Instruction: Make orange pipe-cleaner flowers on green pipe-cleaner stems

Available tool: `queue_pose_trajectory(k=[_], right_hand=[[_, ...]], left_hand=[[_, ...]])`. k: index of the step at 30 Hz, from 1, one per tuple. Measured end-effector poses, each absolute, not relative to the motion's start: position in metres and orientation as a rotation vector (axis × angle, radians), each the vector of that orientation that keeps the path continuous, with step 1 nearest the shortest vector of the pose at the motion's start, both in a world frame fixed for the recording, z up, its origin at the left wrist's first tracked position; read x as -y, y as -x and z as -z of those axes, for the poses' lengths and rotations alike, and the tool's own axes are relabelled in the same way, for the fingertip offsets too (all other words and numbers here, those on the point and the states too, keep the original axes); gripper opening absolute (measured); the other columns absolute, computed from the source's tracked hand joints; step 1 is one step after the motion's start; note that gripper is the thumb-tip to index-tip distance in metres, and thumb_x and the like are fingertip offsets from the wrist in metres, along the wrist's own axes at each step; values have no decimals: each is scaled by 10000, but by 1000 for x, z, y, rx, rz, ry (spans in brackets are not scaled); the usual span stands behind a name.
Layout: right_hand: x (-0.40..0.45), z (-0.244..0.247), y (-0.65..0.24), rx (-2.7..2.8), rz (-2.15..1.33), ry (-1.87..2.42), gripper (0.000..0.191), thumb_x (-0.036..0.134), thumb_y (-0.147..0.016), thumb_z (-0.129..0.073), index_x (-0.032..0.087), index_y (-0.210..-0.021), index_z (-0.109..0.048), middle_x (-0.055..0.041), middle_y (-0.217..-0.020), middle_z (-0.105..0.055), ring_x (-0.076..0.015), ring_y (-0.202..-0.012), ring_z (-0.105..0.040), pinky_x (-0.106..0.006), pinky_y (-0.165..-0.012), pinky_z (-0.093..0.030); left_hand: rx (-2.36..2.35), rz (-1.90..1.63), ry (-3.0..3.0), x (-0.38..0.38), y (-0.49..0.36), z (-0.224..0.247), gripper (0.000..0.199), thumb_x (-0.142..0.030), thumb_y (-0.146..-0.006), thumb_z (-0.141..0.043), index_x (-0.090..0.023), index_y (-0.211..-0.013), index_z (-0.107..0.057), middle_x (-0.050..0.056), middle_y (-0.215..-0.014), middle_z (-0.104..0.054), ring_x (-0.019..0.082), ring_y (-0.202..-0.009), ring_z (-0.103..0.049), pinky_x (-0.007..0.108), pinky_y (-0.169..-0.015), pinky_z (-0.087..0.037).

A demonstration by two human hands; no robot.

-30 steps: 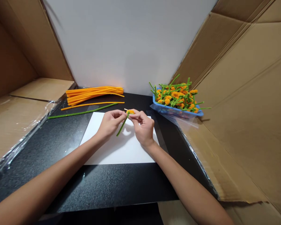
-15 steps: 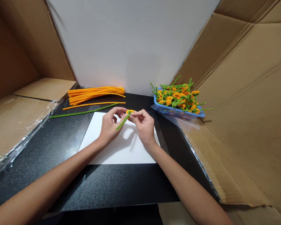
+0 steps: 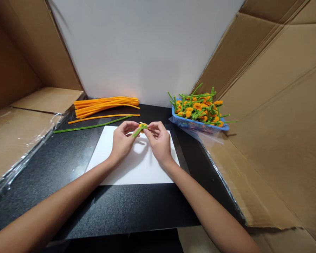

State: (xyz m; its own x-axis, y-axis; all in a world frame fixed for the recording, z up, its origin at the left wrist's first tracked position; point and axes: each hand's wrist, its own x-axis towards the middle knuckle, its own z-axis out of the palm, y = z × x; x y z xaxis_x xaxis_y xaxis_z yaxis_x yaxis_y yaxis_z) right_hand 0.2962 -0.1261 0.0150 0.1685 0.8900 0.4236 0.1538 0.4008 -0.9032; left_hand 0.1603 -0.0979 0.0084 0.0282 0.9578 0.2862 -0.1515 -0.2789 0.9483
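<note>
Between my two hands, above the white sheet (image 3: 147, 168), is a small pipe-cleaner flower (image 3: 143, 127) with an orange head and a green stem slanting down to the left. My left hand (image 3: 123, 138) pinches it from the left, the stem lying along the thumb. From the right, my right hand (image 3: 159, 140) grips the flower's edge between thumb and fingers. Fingertips of both hands partly cover the orange head.
A bundle of orange pipe cleaners (image 3: 105, 105) lies at the back left, with a single orange pipe cleaner (image 3: 102, 118) and a green one (image 3: 94, 126) before it. A blue basket (image 3: 200, 124) of similar flowers stands at the back right. Cardboard walls (image 3: 279, 105) flank the black table (image 3: 137, 207).
The flower has turned in my fingers, so its stem looks shorter and points less steeply down. My right hand has shifted slightly, its fingers now more bent around the flower.
</note>
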Motion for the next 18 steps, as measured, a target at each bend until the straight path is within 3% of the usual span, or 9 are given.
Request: queue_pose_trajectory(k=[5,13,18], right_hand=[[125,-20,-306,1586,-325,1065,131,249,-904,-631,263,-1021,-687,-55,-1103,-720,-223,-1065,-656,-392,-942,-530],[122,-20,-314,1779,43,1073,162,206,-919,-599,255,-917,-753,-69,-949,-745,-243,-944,-644,-417,-864,-522],[122,-14,-308,1797,86,1086,167,190,-911,-582,237,-911,-743,-76,-933,-742,-248,-945,-639,-412,-868,-517]], left_hand=[[-876,-1451,-1264,95,-159,-11,353,-408,-678,-841,-154,-850,-665,36,-871,-686,177,-807,-688,324,-769,-593],[-813,-1419,-996,98,-165,-8,347,-372,-634,-864,-161,-840,-680,37,-902,-702,176,-841,-693,373,-839,-602],[-802,-1390,-766,102,-171,-9,344,-303,-564,-892,-161,-795,-680,43,-845,-722,178,-835,-701,366,-851,-593]])
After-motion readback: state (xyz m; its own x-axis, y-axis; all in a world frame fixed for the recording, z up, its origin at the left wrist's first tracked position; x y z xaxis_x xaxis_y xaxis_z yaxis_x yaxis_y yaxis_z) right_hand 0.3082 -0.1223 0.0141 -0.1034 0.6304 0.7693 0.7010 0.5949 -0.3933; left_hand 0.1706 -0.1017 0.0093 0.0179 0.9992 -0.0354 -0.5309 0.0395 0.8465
